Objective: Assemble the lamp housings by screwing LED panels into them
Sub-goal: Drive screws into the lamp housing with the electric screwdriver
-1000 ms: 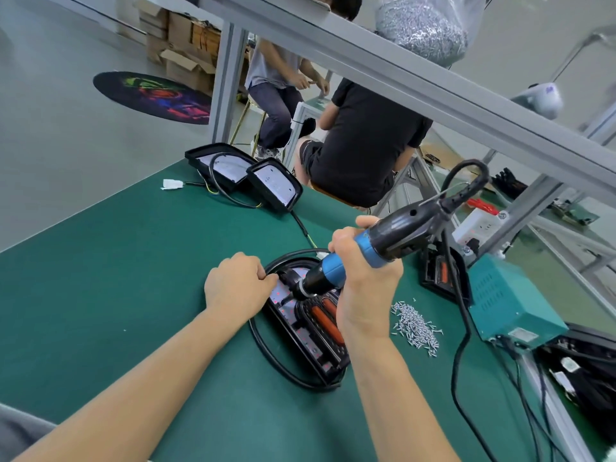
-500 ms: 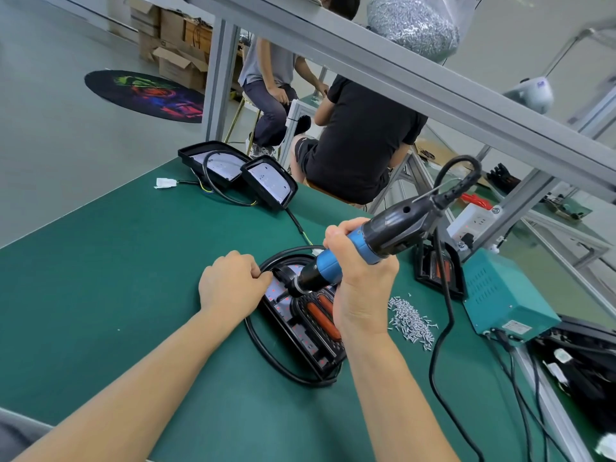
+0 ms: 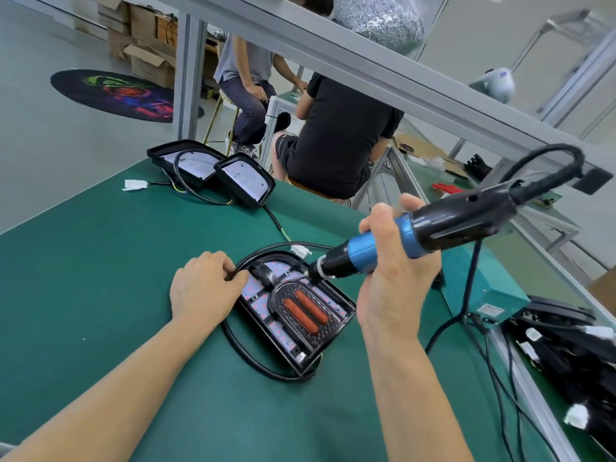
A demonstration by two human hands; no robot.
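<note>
We see a green table (image 3: 83,278) from above, with two bare forearms reaching in from its near edge. Near the middle lies a black housing (image 3: 336,323), open side up, its long axis running from the far left toward the near right, rounded end away from us. Inside it sits the LED panel (image 3: 256,290), pale with small red dots, and two orange bars (image 3: 306,310) lying along the same axis. A black cable (image 3: 240,348) loops around the housing's left and near sides. The left hand (image 3: 203,291) rests at the housing's far left corner, fingers curled, tips touching the rim and cable. The right hand (image 3: 390,275) has its fingers wrapped tight around a blue and black screwdriver (image 3: 413,233), which slants down to the left, tip meeting the panel near the rounded end. At the table's far left corner lie two more housings (image 3: 213,171). A teal box (image 3: 483,288) stands by the right edge, just behind the right hand. Beyond the table, two people (image 3: 336,138) sit with backs turned, past a grey metal frame (image 3: 366,71); cardboard boxes (image 3: 146,38) and a round mat (image 3: 113,95) lie on the grey floor.
</note>
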